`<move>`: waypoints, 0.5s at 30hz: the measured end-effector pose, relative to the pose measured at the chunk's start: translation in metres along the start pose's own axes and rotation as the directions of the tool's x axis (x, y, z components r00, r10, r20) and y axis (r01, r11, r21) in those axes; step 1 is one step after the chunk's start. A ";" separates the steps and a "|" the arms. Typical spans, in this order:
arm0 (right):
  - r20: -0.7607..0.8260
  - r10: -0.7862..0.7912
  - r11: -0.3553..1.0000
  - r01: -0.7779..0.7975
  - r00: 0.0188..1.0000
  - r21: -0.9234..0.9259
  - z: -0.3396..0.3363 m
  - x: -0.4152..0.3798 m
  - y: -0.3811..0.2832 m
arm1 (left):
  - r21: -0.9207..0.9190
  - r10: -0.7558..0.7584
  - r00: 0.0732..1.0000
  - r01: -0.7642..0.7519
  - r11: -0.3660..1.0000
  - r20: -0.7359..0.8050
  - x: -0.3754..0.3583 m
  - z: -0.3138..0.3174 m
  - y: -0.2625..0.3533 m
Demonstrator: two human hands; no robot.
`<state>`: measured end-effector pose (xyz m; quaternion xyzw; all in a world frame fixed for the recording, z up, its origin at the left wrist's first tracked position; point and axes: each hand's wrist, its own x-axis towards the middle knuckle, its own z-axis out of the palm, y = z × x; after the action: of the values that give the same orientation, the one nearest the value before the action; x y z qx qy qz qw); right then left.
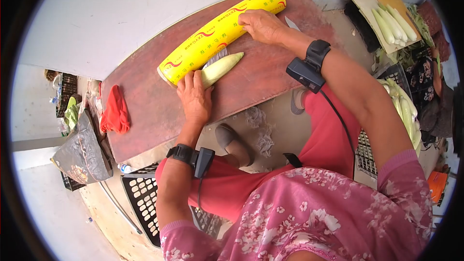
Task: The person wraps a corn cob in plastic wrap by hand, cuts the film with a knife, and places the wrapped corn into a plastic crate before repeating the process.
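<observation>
A thick yellow roll of cling film [205, 38] with red and green print lies slantwise across the dark red tabletop. Against its near side rests an ear of corn [224, 69] in pale green husk, its tip pointing right; a shiny striped patch shows between them. My left hand [195, 99] has its fingers by the roll's left end, with the corn's base between index finger and thumb. At the roll's right part, my right hand [263, 25] is closed, fingertips pinched against the film. A knife blade [291, 23] sticks out behind the right wrist.
A red cloth [115, 110] lies at the table's left end. Black plastic crates [142, 203] stand on the floor by my legs. Several husked ears [394, 24] rest on a board at the right, more in a bag [403, 106] below. A white wall [145, 5] borders the table's far side.
</observation>
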<state>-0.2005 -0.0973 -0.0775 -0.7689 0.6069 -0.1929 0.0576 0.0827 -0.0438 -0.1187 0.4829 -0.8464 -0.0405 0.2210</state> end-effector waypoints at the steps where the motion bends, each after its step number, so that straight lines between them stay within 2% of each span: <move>1: -0.063 -0.021 1.000 0.023 0.998 0.021 0.002 0.002 0.001 | -0.002 0.000 1.000 0.000 1.000 0.013 0.000 -0.001 -0.001; 3: -0.189 -0.058 0.996 0.070 0.980 0.060 0.005 0.007 -0.002 | -0.014 0.010 1.000 -0.009 1.000 0.021 0.000 -0.002 -0.004; 6: -0.236 -0.150 0.988 0.152 0.960 -0.012 0.008 0.010 -0.011 | -0.029 0.017 0.999 -0.016 0.999 0.030 -0.001 -0.003 -0.007; 9: -0.148 -0.212 0.976 0.201 0.966 -0.087 0.014 0.012 -0.020 | -0.032 0.015 0.999 -0.014 0.999 0.039 -0.001 -0.004 -0.008; 15: -0.179 -0.361 0.926 0.329 0.915 -0.186 0.023 0.015 -0.025 | -0.028 0.018 0.999 -0.016 0.999 0.050 0.001 -0.006 -0.008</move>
<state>-0.1665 -0.1083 -0.0876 -0.8414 0.4770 -0.2334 -0.1005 0.0914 -0.0476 -0.1152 0.4713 -0.8551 -0.0624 0.2069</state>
